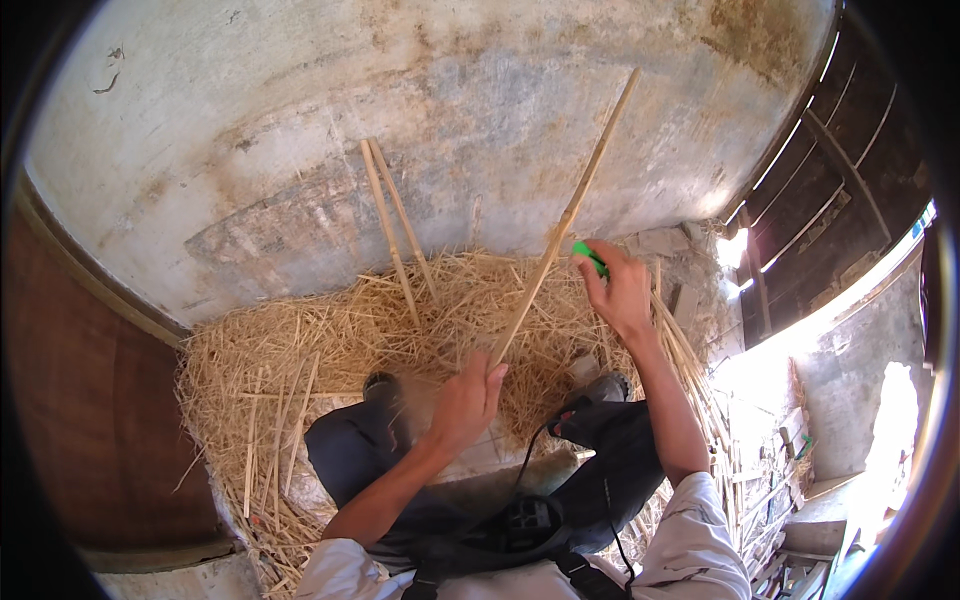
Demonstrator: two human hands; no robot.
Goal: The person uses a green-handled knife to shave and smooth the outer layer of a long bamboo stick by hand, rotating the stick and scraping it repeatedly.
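Observation:
A long bamboo strip (pixel 572 208) slants up and to the right in front of me. Its lower end is in my left hand (pixel 465 405), with the fingers closed round it. My right hand (pixel 622 290) is closed on a small bright green object (pixel 590 257), perhaps a handle; most of it is hidden in the fingers, so its kind cannot be made out. That hand is just right of the strip's middle. I cannot tell whether the green object touches the strip.
Two bamboo sticks (pixel 385 215) lean on the stained wall (pixel 480 130). Thick straw-like shavings (pixel 290 340) cover the floor round my feet. Loose strips (pixel 255 440) lie at the left, more long strips (pixel 690 370) at the right. A brown wooden panel (pixel 90 400) stands far left.

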